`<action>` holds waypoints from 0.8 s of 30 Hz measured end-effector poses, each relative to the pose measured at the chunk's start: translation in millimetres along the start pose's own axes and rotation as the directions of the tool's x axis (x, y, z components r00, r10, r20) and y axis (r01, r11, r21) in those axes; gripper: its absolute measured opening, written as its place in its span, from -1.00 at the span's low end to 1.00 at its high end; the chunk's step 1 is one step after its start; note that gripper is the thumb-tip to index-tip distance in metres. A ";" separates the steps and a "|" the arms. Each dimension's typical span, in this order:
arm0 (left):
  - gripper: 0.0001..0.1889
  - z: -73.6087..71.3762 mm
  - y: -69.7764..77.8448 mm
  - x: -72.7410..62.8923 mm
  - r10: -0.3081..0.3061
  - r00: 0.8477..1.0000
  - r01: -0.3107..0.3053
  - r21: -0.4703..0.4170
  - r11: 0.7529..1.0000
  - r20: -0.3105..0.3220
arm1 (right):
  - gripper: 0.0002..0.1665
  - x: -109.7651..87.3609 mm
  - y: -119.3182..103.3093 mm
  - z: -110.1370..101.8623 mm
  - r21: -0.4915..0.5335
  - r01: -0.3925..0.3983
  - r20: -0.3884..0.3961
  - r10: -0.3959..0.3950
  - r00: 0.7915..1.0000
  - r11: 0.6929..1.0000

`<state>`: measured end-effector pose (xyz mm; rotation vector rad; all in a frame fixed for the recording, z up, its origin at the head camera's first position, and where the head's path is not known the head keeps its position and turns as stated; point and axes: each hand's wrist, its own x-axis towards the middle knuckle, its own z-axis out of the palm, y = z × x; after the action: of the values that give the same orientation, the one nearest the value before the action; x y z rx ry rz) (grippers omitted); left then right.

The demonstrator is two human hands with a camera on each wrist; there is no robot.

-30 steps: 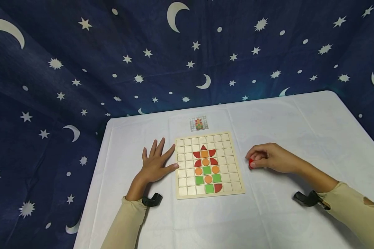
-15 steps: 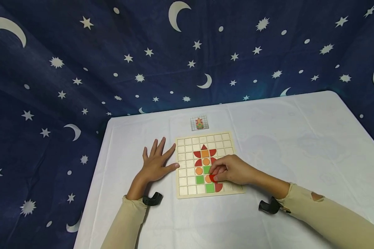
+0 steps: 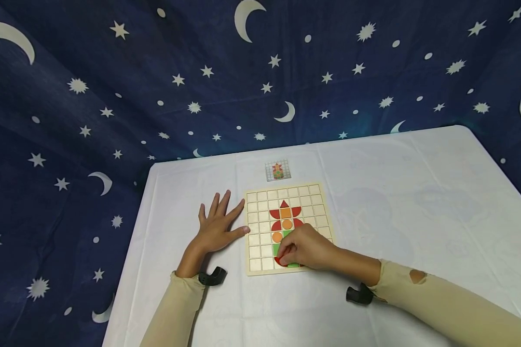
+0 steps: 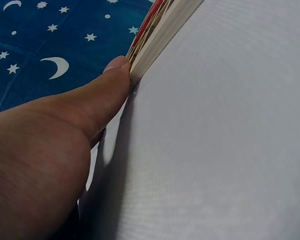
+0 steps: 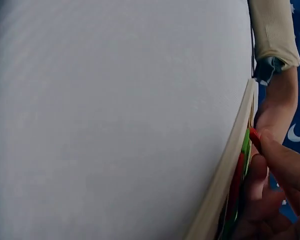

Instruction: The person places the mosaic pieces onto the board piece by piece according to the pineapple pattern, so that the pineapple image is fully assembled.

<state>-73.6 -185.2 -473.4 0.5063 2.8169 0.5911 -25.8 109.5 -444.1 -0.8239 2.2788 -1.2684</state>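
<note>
A wooden grid board [image 3: 255,265] lies on the white table, bearing flat red, orange and green pieces. My right hand [image 3: 310,248] pinches a red piece [image 3: 280,261] between thumb and fingers, over the lowest row, just left of a green square [image 3: 293,264]. In the right wrist view, the red piece [image 5: 255,136] is tilted at the board; the hand hides part of its outline. My left hand [image 3: 217,230] rests spread on the table, with thumb and index finger at the board's left edge. The left wrist view shows the thumb [image 4: 110,85] against that edge.
A small pattern card [image 3: 278,170] lies beyond the board's far edge, printed with a similar coloured figure. Behind the table [image 3: 399,193] hangs a dark blue cloth [image 3: 226,96] with moons and stars. Each wrist wears a black camera mount [image 3: 212,276].
My right hand has carried the red piece leftward from the table at the board's right, across the board to its lowest row. The left hand has stayed in place.
</note>
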 end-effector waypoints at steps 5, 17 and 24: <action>-0.15 -0.2 0.3 -0.4 -0.002 1.000 0.002 0.000 1.000 -0.001 | -0.85 2.1 -1.1 7.0 -0.151 0.036 -0.032 -0.042 0.999 0.988; -0.15 -1.2 1.1 -0.6 -0.002 1.000 0.002 -0.005 1.000 -0.002 | -0.81 0.1 -4.5 8.6 -0.316 0.034 -0.083 -0.063 0.995 0.948; -0.15 -1.9 1.8 -1.0 -0.004 1.000 0.004 -0.012 1.000 -0.001 | -0.84 -1.2 -2.6 6.3 -0.296 0.054 -0.069 -0.078 0.995 0.954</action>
<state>-72.7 -184.7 -470.9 0.4984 2.8134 0.6068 -20.4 105.3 -445.0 -0.9722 2.5647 -1.0187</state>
